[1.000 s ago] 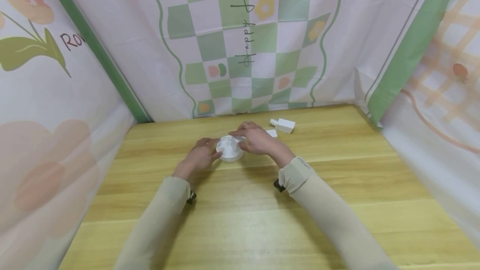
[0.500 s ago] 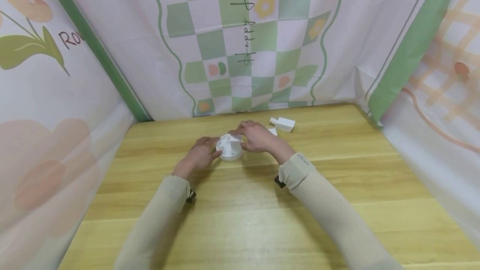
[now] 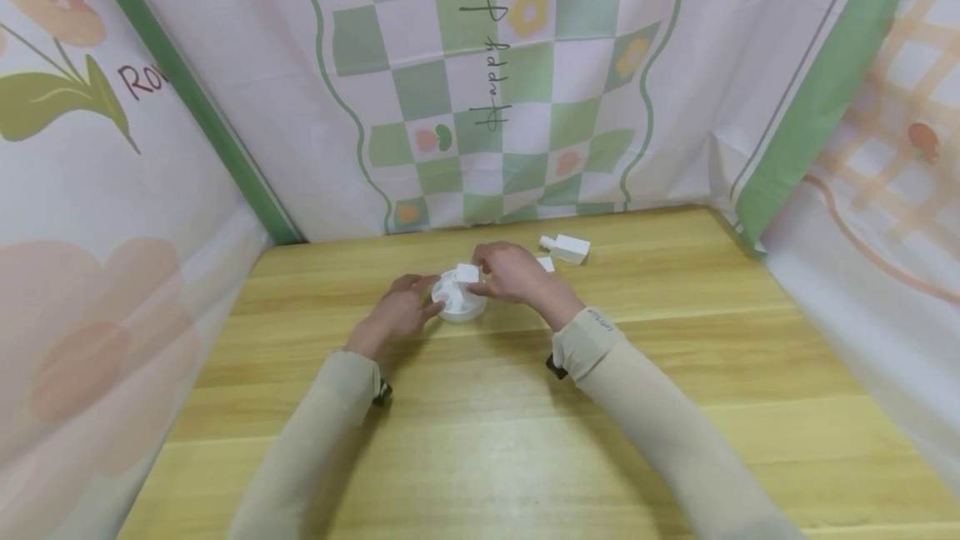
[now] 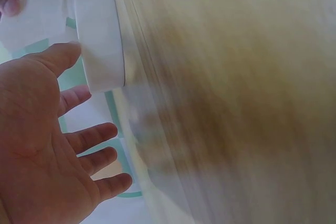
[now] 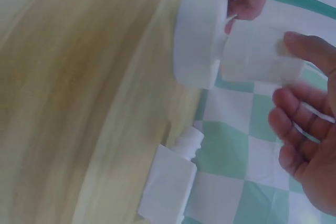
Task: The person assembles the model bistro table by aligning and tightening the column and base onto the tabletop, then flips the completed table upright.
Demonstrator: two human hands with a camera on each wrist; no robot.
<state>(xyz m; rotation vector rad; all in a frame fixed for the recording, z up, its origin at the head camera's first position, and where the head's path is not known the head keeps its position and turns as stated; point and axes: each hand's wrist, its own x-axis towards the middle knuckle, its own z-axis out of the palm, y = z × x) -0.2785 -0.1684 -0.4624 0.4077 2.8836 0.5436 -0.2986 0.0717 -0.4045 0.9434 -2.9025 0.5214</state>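
A round white holder (image 3: 459, 312) with hollows and ridges on its top stands on the table in the head view. My left hand (image 3: 401, 308) holds its left rim between thumb and index finger; the other fingers spread apart in the left wrist view. Over the holder's far right part, my right hand (image 3: 512, 273) pinches a white square bottle (image 5: 257, 53) with thumb and index finger. The bottle's flat end faces up, and its neck end, toward the holder, is hardly visible. The remaining right fingers curl loosely beside it.
Another white square bottle (image 3: 570, 250) with a threaded neck lies right of my right hand. A small white piece (image 3: 546, 263), partly hidden, lies between them. Printed curtains (image 3: 487, 107) border the wooden table (image 3: 480, 440) at the back and sides.
The bottle in my right hand has turned so its flat square end shows upward over the holder. My right fingers have shifted around it. My left hand and the holder stay put.
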